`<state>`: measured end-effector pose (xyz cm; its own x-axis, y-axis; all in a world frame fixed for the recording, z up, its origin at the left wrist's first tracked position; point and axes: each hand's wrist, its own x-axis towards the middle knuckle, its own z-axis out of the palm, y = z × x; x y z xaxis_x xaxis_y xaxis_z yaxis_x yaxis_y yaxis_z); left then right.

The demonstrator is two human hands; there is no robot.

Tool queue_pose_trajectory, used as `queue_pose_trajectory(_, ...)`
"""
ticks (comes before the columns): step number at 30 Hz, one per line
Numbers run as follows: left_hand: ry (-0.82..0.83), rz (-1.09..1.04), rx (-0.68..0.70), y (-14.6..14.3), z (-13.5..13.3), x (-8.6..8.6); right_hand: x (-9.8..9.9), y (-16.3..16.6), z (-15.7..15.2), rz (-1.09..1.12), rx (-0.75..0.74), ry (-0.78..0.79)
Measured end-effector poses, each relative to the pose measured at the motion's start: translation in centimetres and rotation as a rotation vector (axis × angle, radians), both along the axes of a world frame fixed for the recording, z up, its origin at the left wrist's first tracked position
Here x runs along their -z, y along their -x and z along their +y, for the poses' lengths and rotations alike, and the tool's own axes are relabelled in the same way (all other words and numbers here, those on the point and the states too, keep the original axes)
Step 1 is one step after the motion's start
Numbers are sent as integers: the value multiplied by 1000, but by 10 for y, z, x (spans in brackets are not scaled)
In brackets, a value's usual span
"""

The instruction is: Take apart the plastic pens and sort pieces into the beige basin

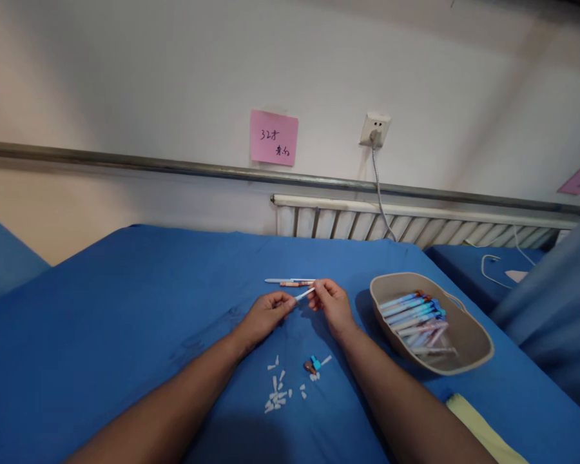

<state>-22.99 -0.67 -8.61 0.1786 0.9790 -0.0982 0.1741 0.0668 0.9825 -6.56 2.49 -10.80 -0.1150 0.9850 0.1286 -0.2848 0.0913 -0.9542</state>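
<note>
Between my two hands a slim white pen part [304, 294] is held at a slant. My left hand [269, 313] pinches its lower left end, and my right hand [332, 305] pinches its upper right end. Just beyond them a pale blue pen barrel [276, 280] and an orange-brown patterned pen barrel [290, 284] lie on the blue sheet. Nearer to me are several small white pieces [276, 398] in a loose heap. Beside these sit a bright blue piece [315, 363] and a brown piece [309, 367]. My fingers hide part of what they hold.
A beige basket [473, 361] with several pens [410, 312] stands to the right on the blue-covered table [125, 309]. A yellow-green cloth [483, 428] lies in front of it. Behind are a radiator [338, 222], a rail [174, 167] and a socket with a plugged-in cable [376, 132].
</note>
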Motion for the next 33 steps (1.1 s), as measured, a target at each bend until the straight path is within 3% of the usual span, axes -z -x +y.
queue_pose_trajectory(7, 11, -78, 113, -2, -4, -3, -2, 2, -8, -335, -29, -185)
queue_pose_trajectory(16, 53, -164, 126, 2, 0, 0, -6, -7, -3, -313, -107, -141)
queue_pose_trajectory(19, 73, -202, 83, 4, 1, -1, -9, -13, -1, -422, -128, -131)
queue_pose_trajectory(24, 84, -338, -49, 8, 4, -3, -2, -22, 6, -827, -92, -53)
queue_pose_trajectory(28, 73, -433, -186, 12, 8, -2, 5, -27, 12, -956, -41, -45)
queue_pose_trajectory(33, 14, -460, -321, 17, 13, 1, -14, -37, 4, -1100, -84, -81)
